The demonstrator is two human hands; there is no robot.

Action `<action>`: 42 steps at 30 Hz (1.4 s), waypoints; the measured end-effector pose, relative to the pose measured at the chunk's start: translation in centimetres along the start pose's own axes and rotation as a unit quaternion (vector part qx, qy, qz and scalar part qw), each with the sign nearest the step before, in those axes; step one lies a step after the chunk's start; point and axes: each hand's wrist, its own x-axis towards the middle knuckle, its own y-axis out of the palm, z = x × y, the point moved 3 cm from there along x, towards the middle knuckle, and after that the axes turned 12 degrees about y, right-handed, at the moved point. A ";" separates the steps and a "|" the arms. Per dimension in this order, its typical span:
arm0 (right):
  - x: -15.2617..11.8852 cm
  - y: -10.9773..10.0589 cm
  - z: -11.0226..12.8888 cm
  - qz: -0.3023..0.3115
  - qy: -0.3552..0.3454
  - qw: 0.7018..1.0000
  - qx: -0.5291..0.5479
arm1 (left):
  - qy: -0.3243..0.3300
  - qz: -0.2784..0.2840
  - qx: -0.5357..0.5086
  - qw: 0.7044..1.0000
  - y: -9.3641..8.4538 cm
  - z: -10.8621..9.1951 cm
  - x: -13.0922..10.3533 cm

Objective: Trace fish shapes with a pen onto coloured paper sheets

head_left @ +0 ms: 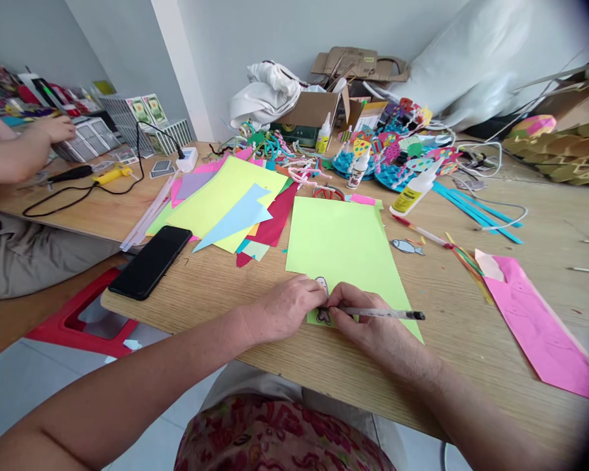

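A light green paper sheet [343, 235] lies at the table's front edge. On its near edge rests a small grey paper fish cutout [322, 315], partly hidden by my fingers. My left hand [289, 304] has its fingers bent together and presses the cutout against the sheet. In my right hand [368, 320] is a slim pale pencil [380, 313] with a dark end, pinched close to its tip at the cutout's edge. Another paper fish [407, 246] lies flat to the right of the sheet.
To the left are a black phone [150, 261] and stacked coloured papers [216, 203]. A glue bottle [415, 190], blue strips [481, 212] and pink paper [535, 320] lie right. Craft pieces and boxes [314, 118] crowd the back. Another person's hand [56, 129] is at far left.
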 end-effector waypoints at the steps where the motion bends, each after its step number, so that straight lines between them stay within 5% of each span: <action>1: 0.0 0.0 0.0 -0.001 -0.002 1.000 0.002 | -0.009 0.001 -0.002 1.000 -0.1 0.0 0.0; 6: 0.0 0.1 0.2 -0.001 -0.003 1.000 0.008 | -0.057 0.016 -0.010 0.998 -0.5 0.2 0.0; 42: 0.7 0.9 -0.2 -0.029 -0.018 0.999 -0.016 | -0.068 0.011 -0.046 0.997 -0.8 0.6 0.0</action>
